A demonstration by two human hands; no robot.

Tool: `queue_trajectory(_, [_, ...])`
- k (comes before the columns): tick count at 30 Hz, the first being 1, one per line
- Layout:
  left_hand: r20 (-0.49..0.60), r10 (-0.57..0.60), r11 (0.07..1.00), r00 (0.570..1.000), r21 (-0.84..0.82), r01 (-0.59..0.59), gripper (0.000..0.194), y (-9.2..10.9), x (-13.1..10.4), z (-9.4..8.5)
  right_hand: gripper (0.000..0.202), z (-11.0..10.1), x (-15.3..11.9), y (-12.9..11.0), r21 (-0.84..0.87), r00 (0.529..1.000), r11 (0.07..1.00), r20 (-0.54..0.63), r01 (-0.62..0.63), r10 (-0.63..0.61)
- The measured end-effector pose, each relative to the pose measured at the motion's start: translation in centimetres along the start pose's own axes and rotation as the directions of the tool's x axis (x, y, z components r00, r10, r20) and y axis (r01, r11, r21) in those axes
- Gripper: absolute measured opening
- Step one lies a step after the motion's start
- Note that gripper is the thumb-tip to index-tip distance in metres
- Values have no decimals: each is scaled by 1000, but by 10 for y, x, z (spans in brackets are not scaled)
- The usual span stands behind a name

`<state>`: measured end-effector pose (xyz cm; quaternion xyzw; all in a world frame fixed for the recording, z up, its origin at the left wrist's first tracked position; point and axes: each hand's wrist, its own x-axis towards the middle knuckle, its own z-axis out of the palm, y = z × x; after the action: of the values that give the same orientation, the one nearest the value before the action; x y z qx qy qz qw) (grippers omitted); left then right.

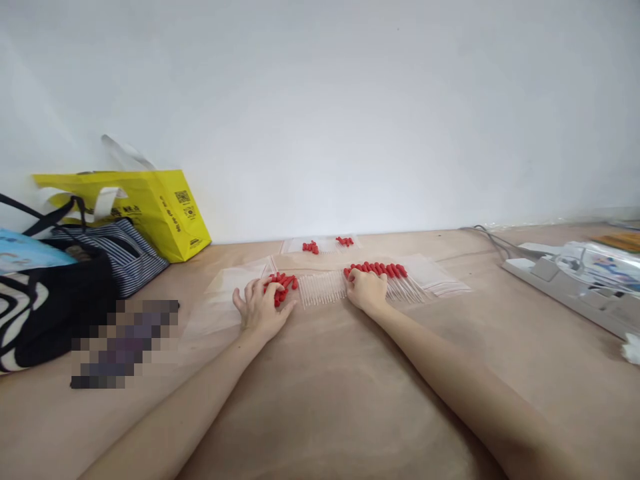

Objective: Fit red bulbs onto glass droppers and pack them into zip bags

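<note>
My left hand (263,312) lies with fingers spread over a pile of small red caps (286,284), its fingertips touching them. My right hand (369,291) is closed in a pinch, with a bit of red showing at its fingertips; most of what it grips is hidden. Under and beside it, thin pale sticks (324,289) lie side by side in a row. Bare sticks show on the left, while those on the right (407,291) end in a slanted row of red caps (395,270). Clear plastic bags (440,275) lie flat around the row.
Behind the row, two small red clusters (311,247) sit on another clear sheet near the wall. A yellow bag (175,217), a striped pouch (135,257) and a black bag (65,313) stand left. A blurred dark object (127,343) lies before them. At right is a white power strip (560,287).
</note>
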<state>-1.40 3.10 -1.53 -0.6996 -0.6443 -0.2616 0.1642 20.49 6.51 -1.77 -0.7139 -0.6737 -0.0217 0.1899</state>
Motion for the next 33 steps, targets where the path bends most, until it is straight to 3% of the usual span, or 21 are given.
queue_trajectory(5, [-25,-13,998,1000,61,14,23,-3,3,1,26,-2,0,1,-18,1000,1000,17,21,-20])
queue_trajectory(15, [-182,197,977,963,123,-177,15,-2,11,9,24,-9,8,-9,-35,988,997,140,-63,68])
queue_trajectory(22, [-147,198,971,969,161,-174,19,2,17,11,18,-13,13,-14,-8,975,997,205,-81,81])
queue_trajectory(27, [-182,202,975,962,132,-179,17,0,17,18,21,-13,11,-12,13,977,997,200,-78,74])
queue_trajectory(30, [-251,224,972,942,131,-197,17,2,16,14,25,-18,7,-9,19,983,999,180,-48,44])
queue_trajectory(33, [-323,318,948,891,139,-287,15,7,9,0,23,-26,-3,-1,41,985,998,159,56,-61])
